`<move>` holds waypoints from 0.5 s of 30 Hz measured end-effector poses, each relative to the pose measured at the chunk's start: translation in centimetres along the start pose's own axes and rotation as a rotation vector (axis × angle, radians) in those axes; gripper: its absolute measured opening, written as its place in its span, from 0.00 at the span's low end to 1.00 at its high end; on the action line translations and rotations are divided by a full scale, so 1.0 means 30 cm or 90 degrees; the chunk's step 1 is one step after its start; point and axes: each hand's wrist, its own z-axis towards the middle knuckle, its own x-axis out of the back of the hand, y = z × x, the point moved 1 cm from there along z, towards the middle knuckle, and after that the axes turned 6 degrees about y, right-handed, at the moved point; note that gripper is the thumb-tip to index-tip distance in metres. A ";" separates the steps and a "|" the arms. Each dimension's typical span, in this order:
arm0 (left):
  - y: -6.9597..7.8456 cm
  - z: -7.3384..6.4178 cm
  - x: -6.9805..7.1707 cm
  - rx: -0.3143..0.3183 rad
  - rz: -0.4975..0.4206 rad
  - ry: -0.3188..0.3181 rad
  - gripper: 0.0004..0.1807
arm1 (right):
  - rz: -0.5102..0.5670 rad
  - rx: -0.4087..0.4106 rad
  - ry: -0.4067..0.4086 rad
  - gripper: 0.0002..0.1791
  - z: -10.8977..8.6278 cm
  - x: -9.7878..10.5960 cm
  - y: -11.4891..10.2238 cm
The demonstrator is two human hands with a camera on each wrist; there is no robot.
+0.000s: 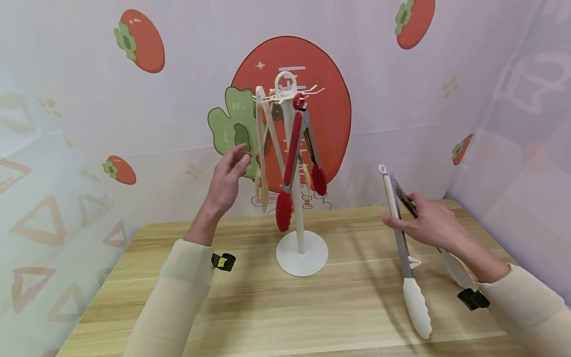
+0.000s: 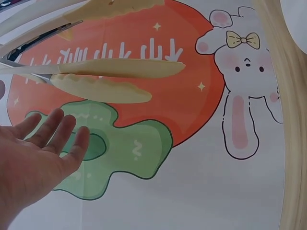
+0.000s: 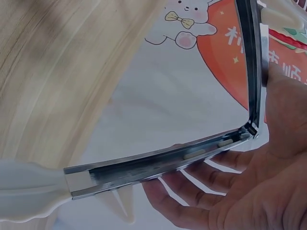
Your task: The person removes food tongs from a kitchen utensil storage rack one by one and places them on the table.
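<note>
My right hand (image 1: pixel 430 221) holds a pair of white-tipped tongs (image 1: pixel 417 307) above the table's right side, thumb on one arm and fingers along the other. The tongs are spread, their steel channels (image 3: pixel 158 163) meeting at the hinge in the right wrist view. Beside a white hanging rack (image 1: pixel 302 254), my left hand (image 1: pixel 225 186) is raised with fingers extended, holding nothing. On the rack hang red tongs (image 1: pixel 292 148) and cream tongs (image 1: pixel 261 163), with more partly hidden behind. The left wrist view has beige tong tips (image 2: pixel 120 69) just beyond the left fingers, apart from them.
The rack stands on a round white base near the back of the wooden table (image 1: pixel 250 307). Hooks (image 1: pixel 314 90) fan out at its top below a ring handle. A printed cloth (image 1: pixel 178 114) hangs behind and along both sides.
</note>
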 end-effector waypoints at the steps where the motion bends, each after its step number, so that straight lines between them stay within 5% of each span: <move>1: 0.000 0.002 -0.001 0.002 -0.010 0.002 0.27 | -0.002 -0.002 -0.005 0.48 -0.001 0.000 0.002; 15: 0.000 0.026 -0.013 0.015 -0.042 0.007 0.27 | -0.044 -0.029 -0.076 0.54 -0.009 0.002 0.032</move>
